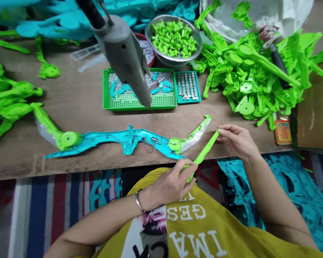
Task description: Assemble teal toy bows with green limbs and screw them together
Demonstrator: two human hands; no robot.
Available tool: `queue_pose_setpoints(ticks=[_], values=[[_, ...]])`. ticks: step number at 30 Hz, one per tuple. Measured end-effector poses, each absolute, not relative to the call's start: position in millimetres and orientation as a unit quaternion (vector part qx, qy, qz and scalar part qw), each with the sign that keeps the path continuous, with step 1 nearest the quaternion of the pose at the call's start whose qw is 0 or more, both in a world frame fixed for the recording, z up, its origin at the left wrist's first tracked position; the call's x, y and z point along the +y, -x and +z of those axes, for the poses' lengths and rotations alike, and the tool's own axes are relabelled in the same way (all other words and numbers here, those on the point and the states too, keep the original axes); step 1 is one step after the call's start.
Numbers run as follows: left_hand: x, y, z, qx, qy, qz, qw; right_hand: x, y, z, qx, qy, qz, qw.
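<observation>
**Blue frame [129, 141] looks partway assembled, with a green strip [207, 146] stretched between the hands**

The work seems to be about midway. The bow-shaped frame has a left green wing [47, 121] at its 9 o'clock end and a right green wing [196, 133] at its 3 o'clock end, each with clear plastic along it. The left wing appears covered at its round joint; the right one seems to lie open, with a wire along it. Wires [156, 137] lie bare across the frame, so closing up looks left to do. Whether anything is fastened cannot be told.

The frame lies on the table [70, 91], its middle at 10 o'clock from the left hand [177, 179], its near tip just beside those fingers. The right wing sits between 9 and 10 o'clock from the right hand [238, 141]. The left hand grips the strip's lower part; the right hand pinches its upper end between thumb and fingers.
</observation>
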State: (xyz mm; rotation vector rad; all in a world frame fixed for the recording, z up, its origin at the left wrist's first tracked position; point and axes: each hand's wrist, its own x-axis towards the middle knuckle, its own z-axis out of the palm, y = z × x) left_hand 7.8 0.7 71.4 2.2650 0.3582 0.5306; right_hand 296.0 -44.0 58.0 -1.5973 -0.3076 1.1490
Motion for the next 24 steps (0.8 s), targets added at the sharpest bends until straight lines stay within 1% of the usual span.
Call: queue_pose_setpoints(ticks=[3,5,10,12,15,20,24], values=[[1,-10,71,0.137,-0.896,0.202,0.371,-44,-301,56,-0.135,0.680,0.481,0.537],[3,-14,70,0.150,-0.903,0.213,0.342,-40,-305,56,-0.145,0.680,0.475,0.539],[8,-24,62,0.209,-0.930,0.225,0.204,-23,-312,53,-0.167,0.677,0.462,0.548],[8,-27,60,0.219,-0.935,0.219,0.173,-15,-313,51,-0.174,0.681,0.466,0.537],[13,-29,58,0.236,-0.934,0.210,0.169,-5,-314,46,-0.184,0.688,0.470,0.521],[32,-36,56,0.290,-0.912,0.212,0.201,11,-319,42,-0.189,0.687,0.470,0.521],[39,-41,50,0.289,-0.911,0.199,0.218,19,-320,40,-0.193,0.709,0.455,0.503]])
